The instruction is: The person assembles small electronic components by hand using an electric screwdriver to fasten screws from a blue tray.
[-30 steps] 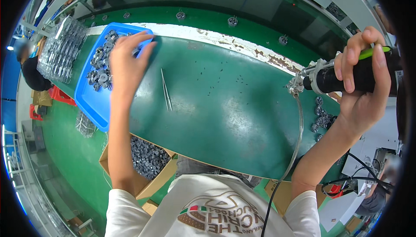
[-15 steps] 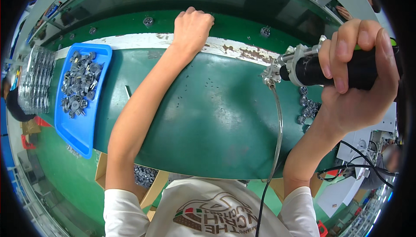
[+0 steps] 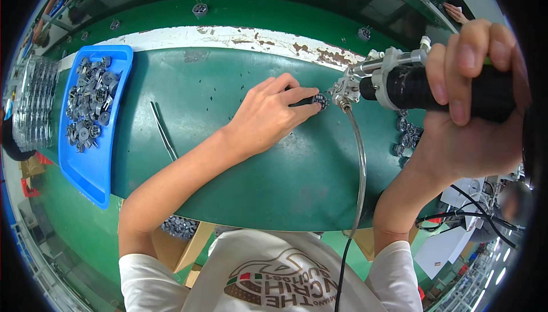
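Observation:
My left hand (image 3: 268, 115) lies on the green table (image 3: 228, 163), its fingertips pinching a small round grey metal part (image 3: 321, 101) against the surface. My right hand (image 3: 474, 106) is wrapped around a black powered screwdriver (image 3: 422, 86) with a metal nose. The tool's tip (image 3: 342, 98) sits just right of the part, almost touching it. A clear hose (image 3: 359, 163) hangs from the nose toward my body.
A blue tray (image 3: 91, 169) holding several grey metal parts stands at the left. Thin tweezers (image 3: 164, 135) lie on the table beside it. More finished parts (image 3: 406, 138) pile under my right wrist. Stacked clear trays (image 3: 34, 106) sit far left.
My left hand went from the blue tray to the table's far edge, then came down to the middle with a part. The screwdriver moved in close to that part.

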The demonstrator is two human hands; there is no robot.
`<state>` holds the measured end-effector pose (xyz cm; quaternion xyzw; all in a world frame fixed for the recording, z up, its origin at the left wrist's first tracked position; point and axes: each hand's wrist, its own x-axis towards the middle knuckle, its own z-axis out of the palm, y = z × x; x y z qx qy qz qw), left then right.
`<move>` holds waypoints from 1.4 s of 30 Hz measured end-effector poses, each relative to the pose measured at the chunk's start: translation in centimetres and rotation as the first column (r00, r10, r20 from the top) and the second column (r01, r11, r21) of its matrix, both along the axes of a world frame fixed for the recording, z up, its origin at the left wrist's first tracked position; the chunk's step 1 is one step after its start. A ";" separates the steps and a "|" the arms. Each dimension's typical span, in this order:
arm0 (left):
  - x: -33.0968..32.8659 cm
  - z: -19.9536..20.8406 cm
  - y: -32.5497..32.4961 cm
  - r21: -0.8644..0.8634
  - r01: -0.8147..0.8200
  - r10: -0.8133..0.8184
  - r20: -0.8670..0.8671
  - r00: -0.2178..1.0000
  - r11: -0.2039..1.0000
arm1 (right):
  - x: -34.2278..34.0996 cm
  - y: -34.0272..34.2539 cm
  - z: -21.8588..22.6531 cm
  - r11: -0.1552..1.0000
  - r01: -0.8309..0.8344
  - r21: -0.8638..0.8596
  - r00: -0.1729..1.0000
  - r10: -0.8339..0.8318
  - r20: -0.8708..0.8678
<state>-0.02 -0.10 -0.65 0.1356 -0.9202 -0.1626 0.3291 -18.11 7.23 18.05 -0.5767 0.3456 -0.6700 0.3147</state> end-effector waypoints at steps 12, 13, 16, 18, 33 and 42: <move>-0.2 -0.5 -0.1 -0.099 -0.036 0.031 -0.047 0.998 0.994 | 0.2 -1.0 -1.2 0.996 -0.086 0.017 0.995 0.087 -0.058; -0.2 -0.5 -0.1 -0.098 -0.037 0.032 -0.046 0.998 0.995 | 0.1 -1.1 -1.2 0.993 -0.115 0.034 0.992 0.116 -0.057; -0.1 -0.5 -0.1 -0.105 -0.037 0.033 -0.038 0.999 0.994 | 0.0 -1.4 -1.3 0.991 -0.132 -0.012 0.974 0.127 -0.189; 0.1 -0.4 0.1 -0.073 -0.021 0.022 0.016 1.000 0.997 | 0.1 -1.3 -1.4 0.991 -0.135 0.020 0.984 0.136 -0.113; -0.2 -0.5 0.1 -0.080 -0.047 0.044 -0.032 0.998 0.996 | -0.1 -2.4 -2.2 0.994 -0.085 0.071 0.996 0.083 0.032; -0.2 -0.1 0.2 -0.097 -0.023 0.026 0.029 0.999 0.995 | 0.6 -2.9 -2.2 0.996 0.012 0.085 1.000 -0.013 0.013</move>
